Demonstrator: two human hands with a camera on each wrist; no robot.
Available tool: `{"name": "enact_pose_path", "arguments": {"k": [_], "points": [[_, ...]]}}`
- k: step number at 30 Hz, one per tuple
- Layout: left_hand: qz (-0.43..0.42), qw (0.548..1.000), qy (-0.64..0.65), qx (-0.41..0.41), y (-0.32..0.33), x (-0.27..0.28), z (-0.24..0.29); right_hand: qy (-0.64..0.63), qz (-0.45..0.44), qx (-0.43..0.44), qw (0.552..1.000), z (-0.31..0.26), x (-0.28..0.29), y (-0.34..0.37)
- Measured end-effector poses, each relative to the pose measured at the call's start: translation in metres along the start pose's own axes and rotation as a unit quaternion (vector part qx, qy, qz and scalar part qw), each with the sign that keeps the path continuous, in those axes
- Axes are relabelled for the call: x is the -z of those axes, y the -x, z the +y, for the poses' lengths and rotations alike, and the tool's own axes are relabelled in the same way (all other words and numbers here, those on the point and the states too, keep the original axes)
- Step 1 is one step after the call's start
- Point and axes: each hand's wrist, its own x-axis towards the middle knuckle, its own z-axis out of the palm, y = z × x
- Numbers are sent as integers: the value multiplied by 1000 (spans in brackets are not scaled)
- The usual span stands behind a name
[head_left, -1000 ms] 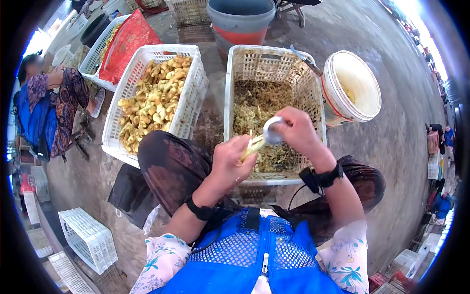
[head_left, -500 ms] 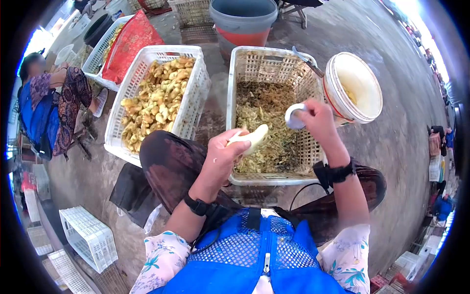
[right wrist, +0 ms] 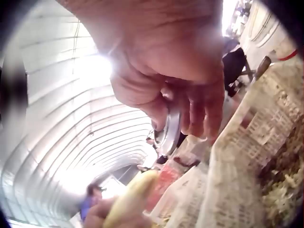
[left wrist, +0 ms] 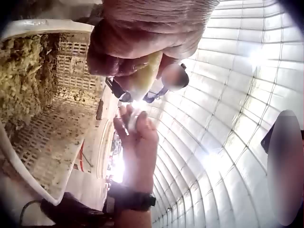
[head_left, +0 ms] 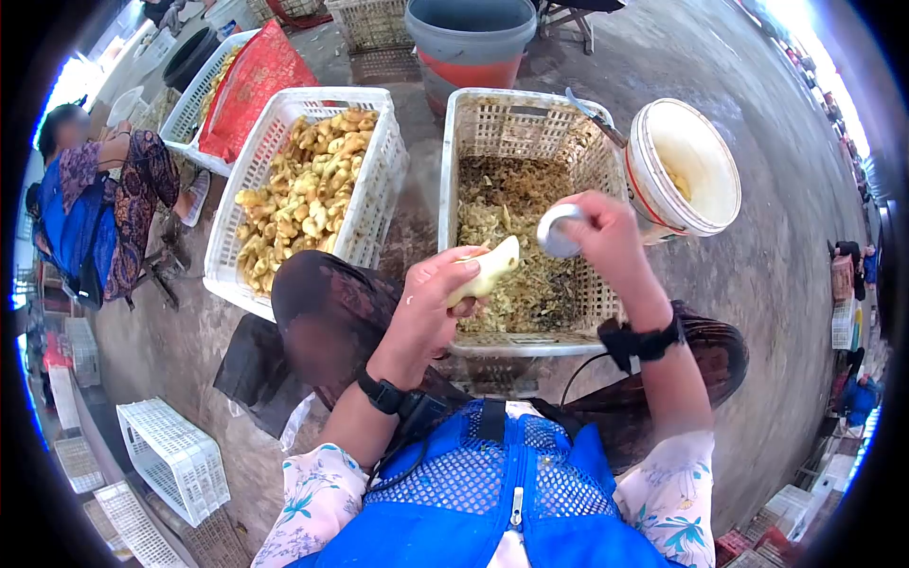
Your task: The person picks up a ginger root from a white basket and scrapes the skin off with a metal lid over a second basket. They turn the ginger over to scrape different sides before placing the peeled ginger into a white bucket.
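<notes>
A pale, peeled piece of ginger (head_left: 494, 267) is gripped in my left hand (head_left: 426, 298), its end pointing up and to the right. My right hand (head_left: 614, 248) pinches a round silvery piece with a raised rim, like a jar lid (head_left: 557, 233), just right of the ginger and apart from it. In the right wrist view the thumb hooks into the rim of this lid (right wrist: 170, 132), with the ginger (right wrist: 135, 195) below. Both hands are above a white crate (head_left: 525, 348) with damp peelings (head_left: 516, 204) on its bottom. The left wrist view shows fingers wrapped round the ginger (left wrist: 146, 76).
To the left, a white crate (head_left: 386, 194) is heaped with ginger pieces (head_left: 308, 189). A white bucket (head_left: 701, 142) stands right of the peelings crate, with a knife (head_left: 598, 121) at the crate's corner. Beyond is a grey bucket (head_left: 469, 45). Another person (head_left: 95, 204) sits at left.
The lid was against the ginger, swung away to the right, and has come partly back left. My left hand has turned the ginger, so its broad pale side and end now show.
</notes>
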Motion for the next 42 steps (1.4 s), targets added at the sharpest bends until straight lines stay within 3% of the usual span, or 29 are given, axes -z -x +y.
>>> {"name": "enact_pose_path", "arguments": {"k": [1, 2, 5, 6, 8, 9, 12, 15, 16, 19, 20, 23, 24, 27, 30, 33, 37, 38, 40, 42], "points": [[6, 1000, -4, -6, -2, -1, -2, -73, -9, 33, 997, -12, -12, 8], [12, 1000, -8, -12, -4, -2, -4, -64, -36, 32, 997, -37, -19, 15], [7, 999, -47, -19, -5, -1, -7, 9, -32, 148, 988, -21, -41, 18], [2, 998, -63, -21, -4, -1, -6, -18, -65, 15, 998, -26, -33, 13], [5, 1000, -25, -3, 2, -1, -3, 36, -2, -13, 999, 5, -14, -7], [6, 1000, -6, 3, 2, -1, -1, 63, 30, -24, 997, 6, -6, -15], [-2, 998, 62, 23, -4, 7, 0, 47, 5, -56, 997, -1, 14, -8], [17, 999, 35, 23, -4, 1, 0, -102, -43, 45, 993, -36, -20, 9], [11, 999, 26, 21, -2, 2, 0, -97, -54, 7, 994, -54, -27, 10], [-7, 1000, 12, 16, 0, 1, 2, 52, -56, -2, 997, -7, -16, -7], [-9, 1000, 14, 13, 3, 1, 3, 127, 54, 5, 990, 25, -3, -20], [-10, 997, 67, 22, -2, 6, 1, 134, 0, -57, 989, 17, 19, -14], [-10, 995, 91, 31, -4, 7, -2, -24, 0, -61, 998, -6, 9, -3], [-50, 986, 138, 74, -7, 7, -2, -249, -51, -38, 966, -42, -17, 10], [-110, 980, 126, 105, -13, 15, -11, -227, -136, -53, 963, -33, -21, 12], [-70, 992, 63, 89, -8, -3, -12, -216, -131, -62, 966, -35, -23, 14], [-32, 996, -62, -49, -1, -15, -7, -205, -98, -58, 972, -30, -28, 16], [-95, 991, -66, -64, -1, -9, -3, -194, -93, -70, 974, -27, -25, 16], [-101, 973, -140, -153, -2, -10, -10, -199, -66, -69, 975, -35, -27, 16], [-92, 964, -194, -154, -2, -4, -14, -144, -86, -82, 982, -34, -27, 16]]}}
